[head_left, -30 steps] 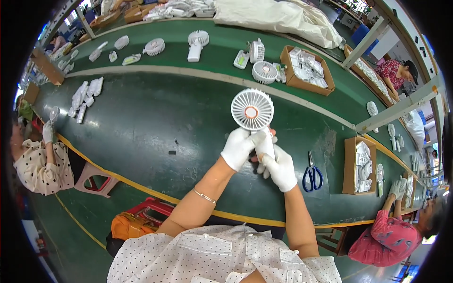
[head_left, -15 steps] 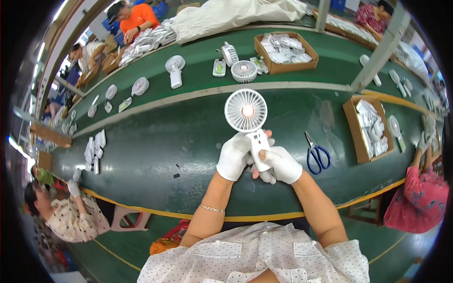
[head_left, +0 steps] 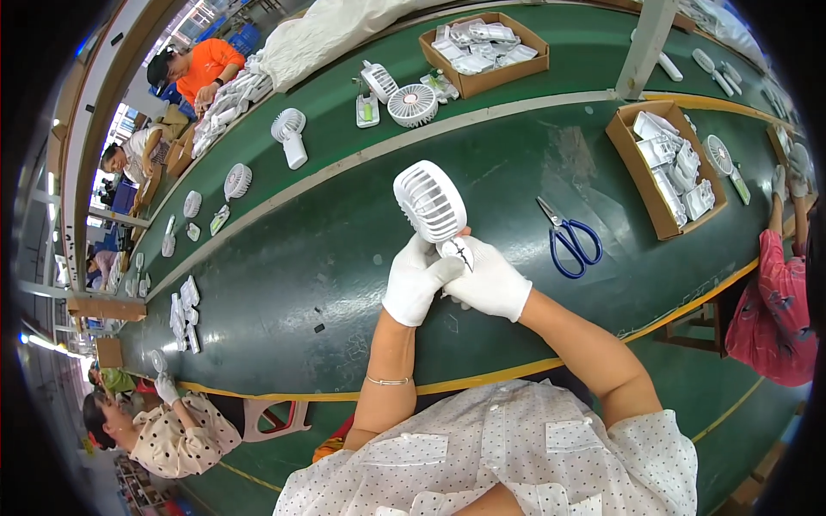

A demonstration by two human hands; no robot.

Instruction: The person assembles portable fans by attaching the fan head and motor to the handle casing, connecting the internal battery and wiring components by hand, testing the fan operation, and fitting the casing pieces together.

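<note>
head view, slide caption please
Gloved left hand and right hand hold a white fan over a green workbench, blue-handled scissors at right.

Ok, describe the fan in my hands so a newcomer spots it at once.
Start at the green table, then find the white-gloved left hand and right hand meeting mid-picture. The white fan rises from their grip, looking larger than the other fans in view.

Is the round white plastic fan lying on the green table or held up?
Held up: the white-gloved left hand and right hand grip the fan between them, above the table.
</note>
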